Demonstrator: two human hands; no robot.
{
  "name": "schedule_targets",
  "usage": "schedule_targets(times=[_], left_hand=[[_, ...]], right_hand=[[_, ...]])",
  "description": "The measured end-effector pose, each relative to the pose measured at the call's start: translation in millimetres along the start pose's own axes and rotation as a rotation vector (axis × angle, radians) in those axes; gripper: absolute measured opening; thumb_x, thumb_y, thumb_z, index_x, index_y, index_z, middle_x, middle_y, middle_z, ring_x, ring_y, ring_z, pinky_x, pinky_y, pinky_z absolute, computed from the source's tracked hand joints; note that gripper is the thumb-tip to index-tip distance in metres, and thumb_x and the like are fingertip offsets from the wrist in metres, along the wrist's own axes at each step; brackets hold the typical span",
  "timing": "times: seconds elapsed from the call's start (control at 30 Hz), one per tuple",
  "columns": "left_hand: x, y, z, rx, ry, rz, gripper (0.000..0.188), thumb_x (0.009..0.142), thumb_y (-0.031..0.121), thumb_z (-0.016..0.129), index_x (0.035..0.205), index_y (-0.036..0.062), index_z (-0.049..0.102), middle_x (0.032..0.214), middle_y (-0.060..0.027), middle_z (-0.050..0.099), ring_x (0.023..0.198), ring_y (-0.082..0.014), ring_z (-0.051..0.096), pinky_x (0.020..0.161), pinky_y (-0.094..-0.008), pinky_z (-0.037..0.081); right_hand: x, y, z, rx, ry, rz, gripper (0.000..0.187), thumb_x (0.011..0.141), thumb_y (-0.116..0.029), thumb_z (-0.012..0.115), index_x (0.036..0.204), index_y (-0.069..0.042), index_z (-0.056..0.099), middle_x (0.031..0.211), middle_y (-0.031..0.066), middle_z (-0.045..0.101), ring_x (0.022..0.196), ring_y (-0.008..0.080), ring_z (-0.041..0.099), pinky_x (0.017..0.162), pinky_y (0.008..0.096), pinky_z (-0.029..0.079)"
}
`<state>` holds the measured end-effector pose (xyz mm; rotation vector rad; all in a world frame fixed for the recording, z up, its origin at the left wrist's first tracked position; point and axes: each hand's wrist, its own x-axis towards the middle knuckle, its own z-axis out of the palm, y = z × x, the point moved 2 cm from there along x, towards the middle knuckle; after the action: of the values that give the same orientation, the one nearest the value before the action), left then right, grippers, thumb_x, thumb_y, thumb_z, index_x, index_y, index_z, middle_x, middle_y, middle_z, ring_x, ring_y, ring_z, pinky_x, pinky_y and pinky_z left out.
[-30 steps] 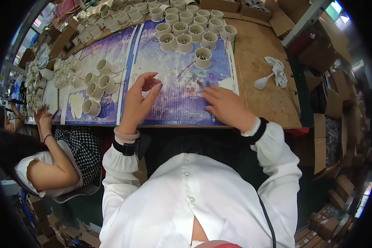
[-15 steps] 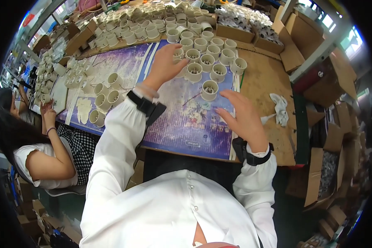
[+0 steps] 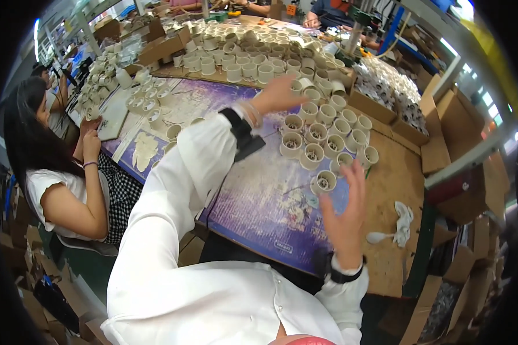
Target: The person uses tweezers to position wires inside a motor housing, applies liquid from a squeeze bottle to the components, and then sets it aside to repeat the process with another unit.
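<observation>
Short off-white plastic cups stand in a cluster on the purple board (image 3: 247, 201); several hold small metal parts. My left hand (image 3: 279, 95) stretches over the far left of this cluster, blurred, with thumb and fingers apart beside the cups there; I see no firm hold. My right hand (image 3: 345, 215) is raised with its fingers spread, just right of the nearest cup (image 3: 323, 181), which has metal parts inside. Its fingertips pass close to another filled cup (image 3: 342, 161). Nothing shows in the right hand.
A dense pile of cups (image 3: 250, 71) spans the table's far side. Cardboard boxes of small parts (image 3: 380, 106) stand at far right. A white cloth (image 3: 404, 223) and a white spoon-like item (image 3: 379, 237) lie at right. A co-worker (image 3: 69, 195) sits at left.
The view has shifted, so the table appears lower and turned. My left arm reaches farther out across the board. My right hand has turned its fingers upward, beside the nearest cup.
</observation>
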<state>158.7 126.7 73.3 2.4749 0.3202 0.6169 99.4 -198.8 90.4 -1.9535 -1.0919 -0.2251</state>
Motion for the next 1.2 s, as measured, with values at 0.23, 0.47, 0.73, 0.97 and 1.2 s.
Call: schedule_targets(times=[0.23,0.47,0.73,0.97,1.2], left_hand=[[107.0,-138.0,-118.6,-0.003,0.367,-0.588,0.089,0.073,0.058,0.066,0.133,-0.0044,0.045,0.133,-0.0242,0.051,0.122,-0.0374,0.051,0.098,-0.0416,0.044],[98.3,-218.8,-137.6,0.223,0.462,-0.809,0.082,0.08,0.057,0.056,0.139,0.0026,0.043,0.143,-0.0207,0.041,0.135,-0.0403,0.034,0.109,-0.0543,0.026],[71.0,-335.9,-143.4,0.425,0.318,-0.943,0.077,0.082,0.06,0.047,0.141,0.0107,0.043,0.144,-0.0177,0.042,0.136,-0.0393,0.033,0.111,-0.0565,0.019],[93.4,-344.7,-106.5,0.333,0.27,-0.752,0.074,0.083,0.057,0.049,0.137,0.0061,0.048,0.131,-0.0219,0.054,0.122,-0.0367,0.051,0.105,-0.0405,0.037],[102.2,-277.7,-44.5,0.034,0.24,-0.54,0.076,0.082,0.057,0.055,0.138,0.005,0.047,0.127,-0.0251,0.056,0.119,-0.0379,0.054,0.102,-0.0396,0.041]], right_hand=[[-9.8,11.1,38.5,0.276,0.028,0.031,0.05,0.078,-0.002,0.067,0.125,0.001,0.05,0.14,0.025,0.039,0.122,0.0367,0.048,0.096,0.0415,0.044],[-13.4,25.9,27.1,0.05,0.028,0.082,0.043,0.082,-0.003,0.062,0.124,-0.002,0.052,0.14,0.0197,0.042,0.117,0.0296,0.05,0.088,0.0349,0.046],[-10.6,40.0,32.8,0.022,0.01,0.2,0.037,0.083,-0.004,0.06,0.119,-0.001,0.055,0.137,0.0192,0.045,0.115,0.0295,0.051,0.09,0.0361,0.045],[-3.6,36.1,31.9,-0.032,-0.044,0.212,0.035,0.082,-0.004,0.06,0.117,-0.001,0.056,0.129,0.0193,0.051,0.115,0.0319,0.052,0.096,0.0388,0.042],[-4.6,32.8,26.3,0.028,-0.023,0.212,0.034,0.081,-0.003,0.062,0.115,-0.001,0.057,0.124,0.0184,0.056,0.113,0.0336,0.054,0.098,0.0405,0.04]])
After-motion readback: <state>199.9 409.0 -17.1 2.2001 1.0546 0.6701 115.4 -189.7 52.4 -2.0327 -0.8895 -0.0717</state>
